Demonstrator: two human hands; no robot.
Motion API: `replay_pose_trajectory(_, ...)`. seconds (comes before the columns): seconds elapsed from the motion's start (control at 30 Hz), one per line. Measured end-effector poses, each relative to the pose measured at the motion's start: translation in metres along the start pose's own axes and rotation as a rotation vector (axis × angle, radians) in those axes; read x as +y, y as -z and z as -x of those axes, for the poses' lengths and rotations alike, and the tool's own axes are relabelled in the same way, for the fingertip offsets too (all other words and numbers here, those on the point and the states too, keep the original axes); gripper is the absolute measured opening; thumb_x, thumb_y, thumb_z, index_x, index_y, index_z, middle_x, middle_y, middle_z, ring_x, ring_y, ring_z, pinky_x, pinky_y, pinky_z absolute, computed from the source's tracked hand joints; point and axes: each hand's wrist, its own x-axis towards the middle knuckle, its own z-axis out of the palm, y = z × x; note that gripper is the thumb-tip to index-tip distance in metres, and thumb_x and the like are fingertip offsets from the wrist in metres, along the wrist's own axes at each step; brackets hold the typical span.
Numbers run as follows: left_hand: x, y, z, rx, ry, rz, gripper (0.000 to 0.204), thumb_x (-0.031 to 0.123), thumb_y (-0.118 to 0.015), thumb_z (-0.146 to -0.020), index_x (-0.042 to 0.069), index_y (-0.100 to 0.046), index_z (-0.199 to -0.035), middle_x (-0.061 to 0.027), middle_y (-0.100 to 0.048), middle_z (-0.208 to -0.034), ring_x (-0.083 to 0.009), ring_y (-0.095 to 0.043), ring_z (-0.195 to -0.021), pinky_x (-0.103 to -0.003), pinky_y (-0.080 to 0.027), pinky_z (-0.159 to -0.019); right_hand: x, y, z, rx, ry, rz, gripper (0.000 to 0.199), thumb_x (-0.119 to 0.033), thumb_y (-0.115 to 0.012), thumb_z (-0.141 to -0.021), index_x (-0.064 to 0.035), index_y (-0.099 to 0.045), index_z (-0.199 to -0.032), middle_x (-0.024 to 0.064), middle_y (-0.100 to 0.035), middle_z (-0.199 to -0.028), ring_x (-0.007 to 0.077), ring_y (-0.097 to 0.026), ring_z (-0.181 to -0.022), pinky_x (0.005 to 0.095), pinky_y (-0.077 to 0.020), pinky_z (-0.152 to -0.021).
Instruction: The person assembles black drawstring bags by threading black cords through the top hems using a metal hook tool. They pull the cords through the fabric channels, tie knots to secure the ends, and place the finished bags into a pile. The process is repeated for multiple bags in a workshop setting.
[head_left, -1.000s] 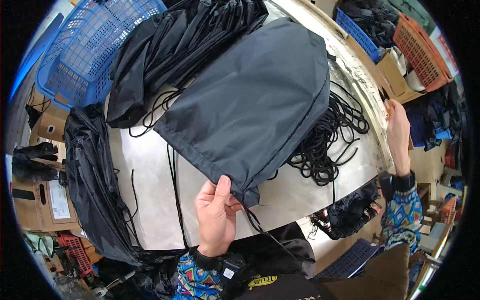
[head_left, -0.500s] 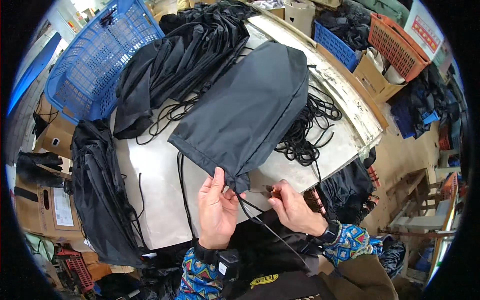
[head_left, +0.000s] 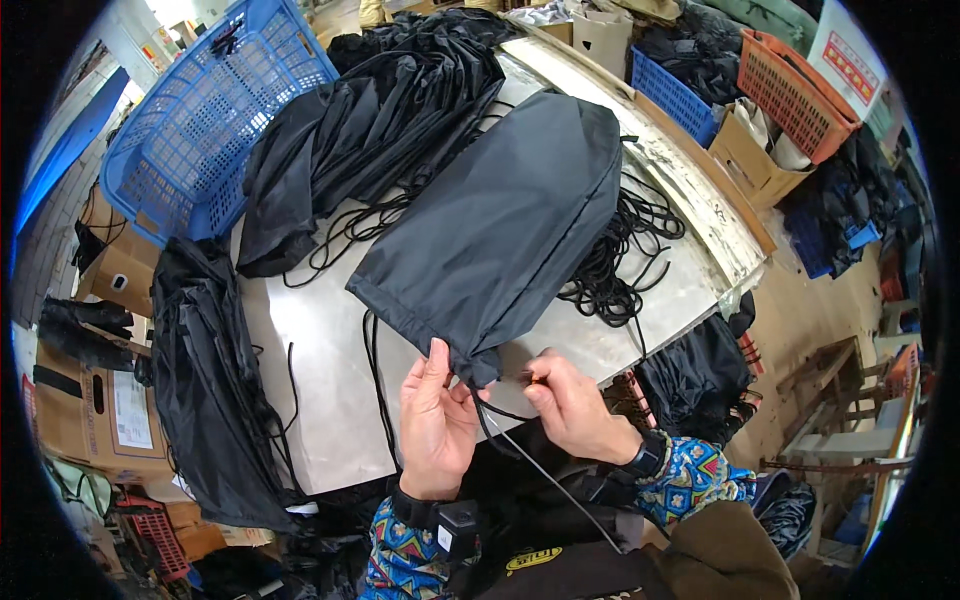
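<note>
A black fabric bag lies flat on the table, its hemmed edge toward me. My left hand is closed on the near gathered corner, thumb on top of the cloth. Black cord comes out at that corner, beside my left fingers. From the same spot a thin grey rod or wire slants down to the right, toward my lap. Just right of the corner, my right hand is closed in a pinch. A small dark piece with an orange bit shows at its fingertips; its kind is unclear.
A heap of black bags lies at the back left, another stack at the left edge. Looped black cords lie right of the bag. A blue basket stands far left; orange and blue crates stand far right.
My right hand has shifted slightly up and left, closer to the bag's corner. My left hand keeps its hold on the corner. The whole view has shifted a little.
</note>
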Motion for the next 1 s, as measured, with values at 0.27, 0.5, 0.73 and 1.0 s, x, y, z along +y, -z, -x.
replay_pose_trajectory(0.27, 0.002, -0.009, -0.002, 0.083, 0.007, -0.055, 0.014, 0.03, -0.063, -0.09, 0.017, -0.059, -0.091, 0.0051, -0.063, -0.082, -0.0046, -0.057, -0.065, -0.015, -0.047, -0.054, -0.004, 0.023, 0.001, -0.111, 0.008, 0.041, 0.027, -0.015, -0.056, -0.092, 0.0013, -0.043, -0.11, 0.0179, -0.049, -0.089, 0.035, -0.057, -0.076, 0.0396, -0.0462, -0.067)
replay_pose_trajectory(0.5, 0.005, 0.011, -0.006, 0.012, 0.05, 0.061, 0.015, 0.024, -0.058, -0.094, 0.009, -0.06, -0.097, -0.0007, -0.067, -0.088, -0.01, -0.063, -0.069, -0.023, -0.051, -0.059, 0.005, 0.003, 0.006, -0.117, -0.109, -0.002, 0.028, -0.02, -0.06, -0.09, 0.0008, -0.046, -0.103, 0.018, -0.058, -0.085, 0.0362, -0.061, -0.075, 0.0405, -0.0481, -0.065)
replay_pose_trajectory(0.73, 0.008, 0.012, -0.003, 0.083, 0.107, 0.044, 0.016, 0.028, -0.06, -0.092, 0.012, -0.062, -0.091, 0.0008, -0.068, -0.085, -0.0082, -0.062, -0.062, -0.019, -0.046, -0.049, -0.003, -0.01, -0.007, -0.093, 0.052, -0.039, 0.024, -0.015, -0.06, -0.09, 0.0, -0.044, -0.1, 0.015, -0.051, -0.082, 0.0309, -0.054, -0.065, 0.0364, -0.0446, -0.059)
replay_pose_trajectory(1.0, 0.008, 0.009, 0.003, 0.0, 0.053, 0.022, 0.016, 0.024, -0.057, -0.095, 0.009, -0.06, -0.096, -0.0018, -0.068, -0.086, -0.0092, -0.063, -0.063, -0.021, -0.048, -0.05, -0.008, -0.012, -0.008, 0.04, -0.068, -0.186, 0.018, -0.013, -0.059, -0.091, -0.0028, -0.046, -0.099, 0.0123, -0.051, -0.075, 0.0253, -0.052, -0.063, 0.0334, -0.0435, -0.057)
